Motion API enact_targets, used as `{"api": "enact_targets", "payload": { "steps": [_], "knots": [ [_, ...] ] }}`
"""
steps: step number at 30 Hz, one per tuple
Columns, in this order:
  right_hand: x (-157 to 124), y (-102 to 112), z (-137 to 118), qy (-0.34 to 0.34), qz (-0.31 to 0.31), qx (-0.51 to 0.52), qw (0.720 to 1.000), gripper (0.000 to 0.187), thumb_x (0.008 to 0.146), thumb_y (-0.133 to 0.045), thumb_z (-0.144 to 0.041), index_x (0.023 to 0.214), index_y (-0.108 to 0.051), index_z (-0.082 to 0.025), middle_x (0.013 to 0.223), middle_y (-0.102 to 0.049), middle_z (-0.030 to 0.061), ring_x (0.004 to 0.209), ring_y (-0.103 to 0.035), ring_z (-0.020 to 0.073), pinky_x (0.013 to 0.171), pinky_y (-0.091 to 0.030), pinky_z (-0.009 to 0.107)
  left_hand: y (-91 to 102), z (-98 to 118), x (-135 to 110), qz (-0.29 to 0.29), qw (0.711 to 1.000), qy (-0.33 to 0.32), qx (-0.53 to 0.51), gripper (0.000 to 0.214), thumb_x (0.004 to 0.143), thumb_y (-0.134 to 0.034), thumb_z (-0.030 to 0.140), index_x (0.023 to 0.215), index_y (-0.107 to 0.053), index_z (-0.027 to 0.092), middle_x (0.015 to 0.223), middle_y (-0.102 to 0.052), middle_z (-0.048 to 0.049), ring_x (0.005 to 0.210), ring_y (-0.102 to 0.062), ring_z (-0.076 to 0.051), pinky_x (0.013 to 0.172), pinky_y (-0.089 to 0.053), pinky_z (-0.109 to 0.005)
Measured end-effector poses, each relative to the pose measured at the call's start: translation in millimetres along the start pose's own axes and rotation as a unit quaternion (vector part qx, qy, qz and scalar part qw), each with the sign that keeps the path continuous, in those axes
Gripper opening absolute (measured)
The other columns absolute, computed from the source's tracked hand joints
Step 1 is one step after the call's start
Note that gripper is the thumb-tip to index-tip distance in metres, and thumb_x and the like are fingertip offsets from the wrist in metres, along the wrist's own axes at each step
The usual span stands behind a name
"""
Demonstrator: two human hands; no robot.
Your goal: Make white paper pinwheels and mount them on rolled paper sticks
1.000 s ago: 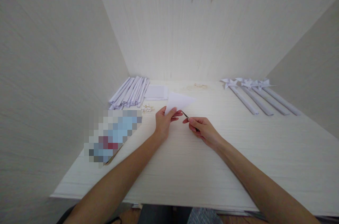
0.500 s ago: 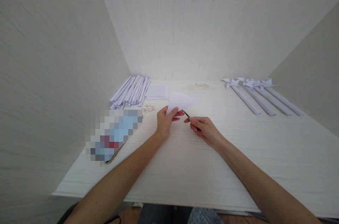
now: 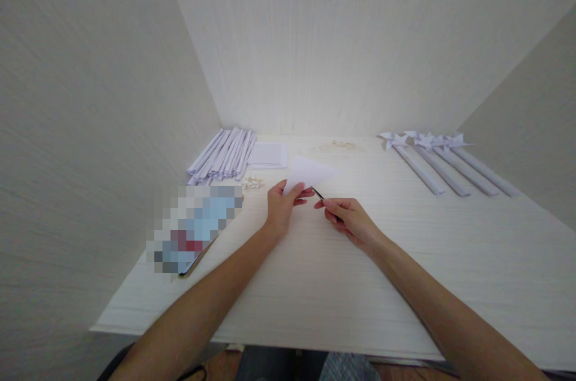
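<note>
My left hand (image 3: 282,206) pinches the near corner of a folded white paper triangle (image 3: 308,173), which is lifted a little above the pale table (image 3: 405,261). My right hand (image 3: 348,219) is closed round a thin dark tool (image 3: 317,193), perhaps small scissors, whose tip points at the paper's lower edge, just right of my left fingers. Both hands are at the middle of the table, a few centimetres apart.
Several rolled white paper sticks (image 3: 224,155) lie at the back left beside flat white sheets (image 3: 267,155) and small pale pins (image 3: 252,183). Three finished paper pinwheels (image 3: 432,159) lie at the back right. A phone (image 3: 193,225) rests at the left. Side walls enclose the table.
Almost nothing: both hands and the paper triangle keep their places, with only a slight shift of the view.
</note>
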State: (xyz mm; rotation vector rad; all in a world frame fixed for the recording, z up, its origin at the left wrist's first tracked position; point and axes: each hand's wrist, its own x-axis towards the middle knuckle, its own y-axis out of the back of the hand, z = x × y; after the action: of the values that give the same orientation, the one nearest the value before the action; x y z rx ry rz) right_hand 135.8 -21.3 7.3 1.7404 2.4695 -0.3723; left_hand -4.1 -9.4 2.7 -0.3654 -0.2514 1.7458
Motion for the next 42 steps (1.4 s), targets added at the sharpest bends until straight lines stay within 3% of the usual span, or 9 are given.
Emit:
{"api": "enact_targets", "payload": {
  "steps": [25,42],
  "knots": [
    [1.6,0.8,2.6,0.014,0.023,-0.025,0.999,0.039,0.064,-0.059,-0.046,0.078,-0.063,-0.010,0.043,-0.036,-0.0078,0.034,-0.020,0.0019,0.037,-0.007,0.023,0.7,0.4,0.1,-0.019,1.000,0.006,-0.003,0.019,0.057,-0.066,0.026,0.069,-0.059,0.013,0.064,-0.067,-0.0050,0.058,-0.064,-0.016,0.051,-0.044,-0.021],
    [0.1,0.0,0.6,-0.001,0.029,-0.002,1.000,0.037,0.062,-0.060,-0.045,0.076,-0.061,-0.011,0.042,-0.037,-0.0081,0.033,-0.019,0.0013,0.038,-0.005,0.023,1.6,-1.4,0.0,-0.039,0.999,0.008,0.026,0.022,0.056,-0.066,0.030,0.069,-0.064,0.012,0.073,-0.069,-0.0097,0.070,-0.065,-0.022,0.057,-0.043,-0.027]
  ]
}}
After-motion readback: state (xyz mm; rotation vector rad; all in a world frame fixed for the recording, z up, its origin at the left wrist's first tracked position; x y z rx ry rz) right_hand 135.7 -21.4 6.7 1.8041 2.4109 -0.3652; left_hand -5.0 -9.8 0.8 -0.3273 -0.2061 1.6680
